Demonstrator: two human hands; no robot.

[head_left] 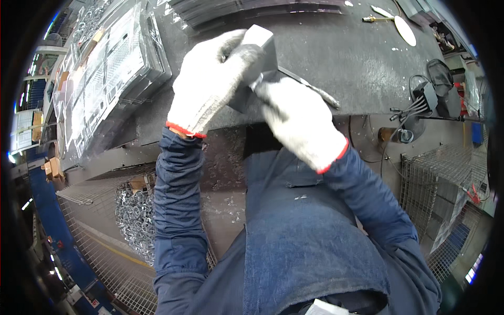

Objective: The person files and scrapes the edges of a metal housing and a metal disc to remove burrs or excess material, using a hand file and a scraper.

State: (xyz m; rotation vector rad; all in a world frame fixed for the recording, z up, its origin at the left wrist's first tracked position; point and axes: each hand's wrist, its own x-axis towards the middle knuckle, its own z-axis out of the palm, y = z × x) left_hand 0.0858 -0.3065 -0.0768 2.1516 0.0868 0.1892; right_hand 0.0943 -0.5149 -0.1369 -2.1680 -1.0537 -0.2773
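My left hand (212, 79), in a white knit glove with a red cuff and dark fingertips, is closed on a grey box-shaped metal piece (261, 38), held tilted over the near edge of the workbench. My right hand (302, 118), gloved the same way, has its fingers closed together just below that piece. A small shiny bit (256, 82) shows at the right fingertips; its kind is hidden. Beyond my right hand a slim bar-like tool (325, 96) lies slantwise on the bench.
The dark workbench (346, 58) carries stacked, film-wrapped flat panels (110, 79) on the left and grey stacked parts (252, 10) at the back. Right of them lie a white oval disc (405, 30) and a cabled black device (424, 97). Wire baskets (443, 173) stand below; the left one holds metal rings (136, 220).
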